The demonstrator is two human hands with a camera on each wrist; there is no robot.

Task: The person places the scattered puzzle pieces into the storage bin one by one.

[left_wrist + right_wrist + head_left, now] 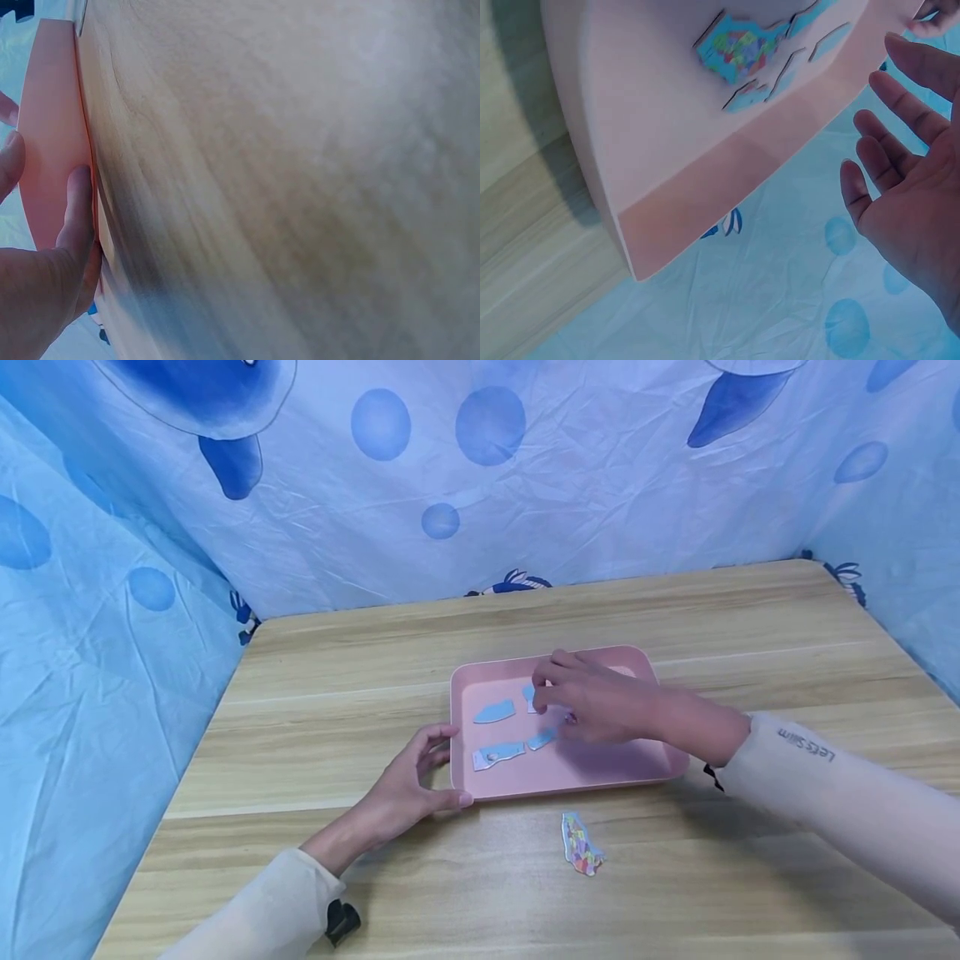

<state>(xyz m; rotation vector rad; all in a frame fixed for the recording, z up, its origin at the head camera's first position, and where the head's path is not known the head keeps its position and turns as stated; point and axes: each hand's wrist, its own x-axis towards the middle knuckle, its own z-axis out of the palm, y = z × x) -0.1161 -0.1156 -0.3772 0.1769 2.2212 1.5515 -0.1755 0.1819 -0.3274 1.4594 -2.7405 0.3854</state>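
Note:
A pink tray lies on the table with several flat jigsaw pieces inside. My left hand grips its left side, thumb at the front corner and fingers along the rim; in the left wrist view, a finger lies against the outer wall. Over the tray's right half hovers my right hand, fingers loosely bent and holding nothing in the right wrist view. Blue pieces lie on the tray's left half. A multicoloured piece lies near them, mostly hidden by the right hand in the head view.
Another multicoloured jigsaw piece lies on the wooden table in front of the tray. Blue-and-white cloth with bubble prints hangs behind the table and along both sides.

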